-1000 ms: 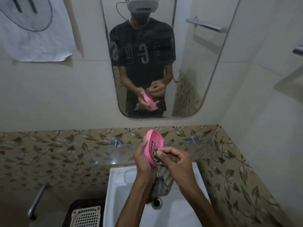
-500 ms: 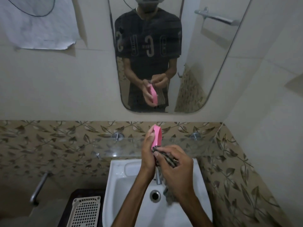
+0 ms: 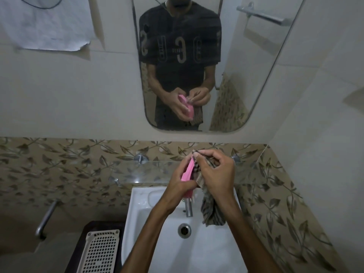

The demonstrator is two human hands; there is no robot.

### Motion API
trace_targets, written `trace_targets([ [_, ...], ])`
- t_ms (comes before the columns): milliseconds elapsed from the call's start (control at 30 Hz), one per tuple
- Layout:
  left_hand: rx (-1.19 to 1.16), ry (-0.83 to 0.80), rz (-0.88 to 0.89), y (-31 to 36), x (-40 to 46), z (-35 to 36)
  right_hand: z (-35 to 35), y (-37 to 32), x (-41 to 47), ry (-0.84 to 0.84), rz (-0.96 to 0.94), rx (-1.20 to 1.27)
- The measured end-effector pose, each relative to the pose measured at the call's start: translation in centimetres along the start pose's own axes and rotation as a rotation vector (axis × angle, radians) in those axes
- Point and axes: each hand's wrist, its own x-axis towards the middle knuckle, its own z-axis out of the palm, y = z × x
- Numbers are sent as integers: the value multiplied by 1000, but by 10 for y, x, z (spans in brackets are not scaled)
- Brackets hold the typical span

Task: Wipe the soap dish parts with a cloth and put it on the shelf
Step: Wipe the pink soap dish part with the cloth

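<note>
My left hand (image 3: 178,183) grips a pink soap dish part (image 3: 188,171), held edge-on above the sink. My right hand (image 3: 215,170) pinches a striped grey-brown cloth (image 3: 211,212) against the dish's right face; the cloth's loose end hangs down beside the tap. A glass shelf (image 3: 149,172) runs along the wall just behind both hands. The mirror (image 3: 246,75) reflects the same grip. Much of the dish is hidden by my fingers and the cloth.
A white sink (image 3: 141,209) with a chrome tap (image 3: 188,208) and drain (image 3: 184,230) lies below my hands. A white perforated tray (image 3: 99,251) sits at lower left on a dark stand. A metal bar (image 3: 46,219) juts from the left wall.
The dish has turned from showing its perforated face to edge-on. My right hand has risen to the dish's top edge, and the cloth now hangs lower beside the tap.
</note>
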Motion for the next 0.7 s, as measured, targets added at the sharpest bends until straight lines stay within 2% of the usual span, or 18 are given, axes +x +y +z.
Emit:
trace_targets([
  [133, -15, -2, 52, 3, -4, -10, -4, -3, -27, -204, -171, -81],
  [200, 12, -8, 35, 3, -4, -6, -7, 0, -20, -178, -204, -133],
  [267, 34, -4, 33, 4, -3, -2, -11, 0, -8, -107, -154, -167],
  [400, 5, 29, 48, 3, -7, -3, -9, -1, -29, -249, -295, -163],
  [533, 25, 15, 48, 5, -7, 4, -17, 4, 0, -111, -203, -202],
  [667, 21, 21, 47, 2, -11, -2, -14, 4, -30, -304, -339, -162],
  [700, 33, 10, 31, 1, -11, -3, -15, 6, -29, -299, -333, -144],
])
